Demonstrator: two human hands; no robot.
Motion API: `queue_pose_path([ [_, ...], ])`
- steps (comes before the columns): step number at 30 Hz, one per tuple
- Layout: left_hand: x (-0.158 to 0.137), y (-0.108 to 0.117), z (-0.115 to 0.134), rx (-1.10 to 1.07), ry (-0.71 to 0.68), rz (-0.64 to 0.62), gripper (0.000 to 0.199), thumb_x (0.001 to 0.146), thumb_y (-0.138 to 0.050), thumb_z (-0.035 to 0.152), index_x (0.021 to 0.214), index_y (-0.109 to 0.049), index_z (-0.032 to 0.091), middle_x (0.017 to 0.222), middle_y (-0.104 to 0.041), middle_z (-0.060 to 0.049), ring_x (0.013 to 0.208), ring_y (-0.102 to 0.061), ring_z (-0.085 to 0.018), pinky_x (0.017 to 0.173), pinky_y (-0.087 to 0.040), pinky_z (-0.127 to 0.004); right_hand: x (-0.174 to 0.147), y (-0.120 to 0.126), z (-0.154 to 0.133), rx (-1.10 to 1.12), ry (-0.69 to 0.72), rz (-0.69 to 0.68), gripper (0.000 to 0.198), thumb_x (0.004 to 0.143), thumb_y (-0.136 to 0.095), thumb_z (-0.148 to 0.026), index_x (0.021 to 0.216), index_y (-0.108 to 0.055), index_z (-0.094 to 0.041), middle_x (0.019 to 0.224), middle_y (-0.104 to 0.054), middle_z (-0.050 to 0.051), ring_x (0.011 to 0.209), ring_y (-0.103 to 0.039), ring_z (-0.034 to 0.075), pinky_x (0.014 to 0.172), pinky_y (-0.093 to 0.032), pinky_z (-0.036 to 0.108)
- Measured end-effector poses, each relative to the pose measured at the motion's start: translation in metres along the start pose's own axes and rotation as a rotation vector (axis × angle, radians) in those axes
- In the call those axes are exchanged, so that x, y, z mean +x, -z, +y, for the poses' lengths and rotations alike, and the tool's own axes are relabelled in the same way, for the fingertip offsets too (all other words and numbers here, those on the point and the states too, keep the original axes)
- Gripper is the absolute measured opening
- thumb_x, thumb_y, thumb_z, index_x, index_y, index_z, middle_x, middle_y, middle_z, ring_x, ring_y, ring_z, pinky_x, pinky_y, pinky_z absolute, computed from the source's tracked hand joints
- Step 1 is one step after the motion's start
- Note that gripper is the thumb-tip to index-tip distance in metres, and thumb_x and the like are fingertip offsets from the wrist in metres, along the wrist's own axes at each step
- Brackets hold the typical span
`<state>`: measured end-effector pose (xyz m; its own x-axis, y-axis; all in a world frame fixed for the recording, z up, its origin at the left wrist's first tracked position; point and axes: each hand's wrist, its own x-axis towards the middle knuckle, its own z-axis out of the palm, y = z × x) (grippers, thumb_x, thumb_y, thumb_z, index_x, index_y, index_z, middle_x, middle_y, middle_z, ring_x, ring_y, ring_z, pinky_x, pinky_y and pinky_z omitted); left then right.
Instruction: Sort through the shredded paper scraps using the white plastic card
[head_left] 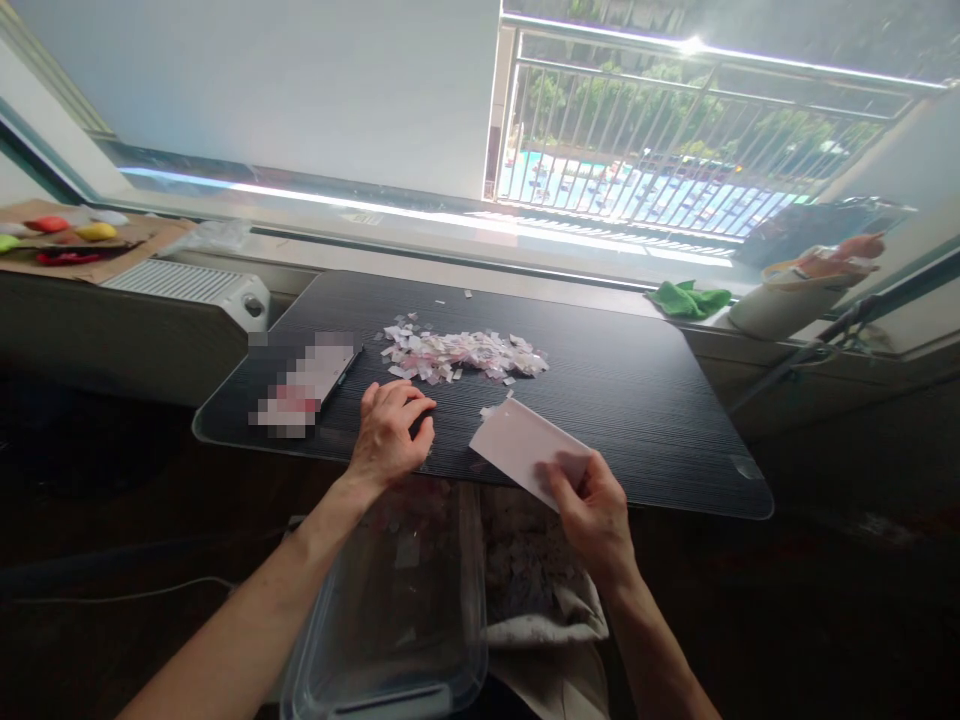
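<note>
My right hand grips a pale, flat rectangular card by its near right corner, thumb on top. The card is tilted, and its far left edge is close to a few paper scraps on the dark table. At the table's front edge is my left hand, fingers bent and thumb apart, with nothing visible in it. Beyond both hands lies a heap of small white and pinkish paper pieces. Left of my left hand, a blurred-out flat object rests on the table.
Below the table's front edge stands a clear plastic bin with scraps inside. A fabric bag holding more bits is beside it. A green cloth and a light pot sit on the right sill. A white radiator is at left.
</note>
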<state>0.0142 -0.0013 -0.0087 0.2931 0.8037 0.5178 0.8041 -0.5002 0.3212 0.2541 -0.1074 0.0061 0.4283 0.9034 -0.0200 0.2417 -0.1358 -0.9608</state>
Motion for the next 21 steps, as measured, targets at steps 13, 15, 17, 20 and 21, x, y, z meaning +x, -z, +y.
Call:
queue_pose_path([
  [13,0.0,0.001,0.002,-0.048,0.054,-0.008,0.019,0.083,-0.054,0.022,0.093,-0.071,0.021,0.099,-0.067,-0.007,0.112,-0.058,-0.028,0.111,-0.032,-0.054,0.005,0.006,-0.012,0.02,-0.024,-0.077,0.025,0.074,-0.071,-0.042,0.083,-0.063,-0.02,0.071,-0.065,-0.001,0.061,-0.056,0.016,0.056,-0.045,0.027],
  [15,0.001,0.001,0.002,-0.05,0.065,-0.016,0.019,0.083,-0.055,0.022,0.093,-0.072,0.022,0.099,-0.067,-0.007,0.112,-0.058,-0.028,0.112,-0.032,-0.054,0.001,0.0,-0.017,0.024,-0.028,-0.113,0.024,0.074,-0.07,-0.041,0.081,-0.063,-0.02,0.068,-0.063,-0.002,0.06,-0.055,0.015,0.056,-0.044,0.026],
  [17,0.001,0.001,0.002,-0.048,0.072,-0.023,0.02,0.083,-0.055,0.022,0.093,-0.072,0.022,0.099,-0.067,-0.006,0.112,-0.058,-0.028,0.111,-0.032,-0.054,-0.003,-0.005,-0.021,0.028,-0.035,-0.159,0.022,0.074,-0.069,-0.041,0.081,-0.064,-0.02,0.068,-0.063,-0.002,0.061,-0.055,0.015,0.057,-0.044,0.026],
  [20,0.001,0.002,0.003,-0.046,0.07,-0.02,0.019,0.083,-0.054,0.022,0.092,-0.071,0.022,0.099,-0.068,-0.007,0.112,-0.058,-0.028,0.111,-0.032,-0.054,-0.008,-0.006,-0.023,0.036,-0.028,-0.209,0.022,0.076,-0.068,-0.041,0.082,-0.064,-0.02,0.071,-0.065,-0.001,0.062,-0.056,0.016,0.057,-0.045,0.026],
  [21,0.001,0.002,0.003,-0.046,0.069,-0.019,0.019,0.083,-0.054,0.022,0.092,-0.071,0.022,0.099,-0.068,-0.007,0.113,-0.058,-0.028,0.111,-0.032,-0.054,-0.008,-0.004,-0.022,0.04,-0.024,-0.203,0.023,0.076,-0.069,-0.042,0.083,-0.064,-0.02,0.071,-0.066,0.0,0.063,-0.057,0.017,0.057,-0.046,0.027],
])
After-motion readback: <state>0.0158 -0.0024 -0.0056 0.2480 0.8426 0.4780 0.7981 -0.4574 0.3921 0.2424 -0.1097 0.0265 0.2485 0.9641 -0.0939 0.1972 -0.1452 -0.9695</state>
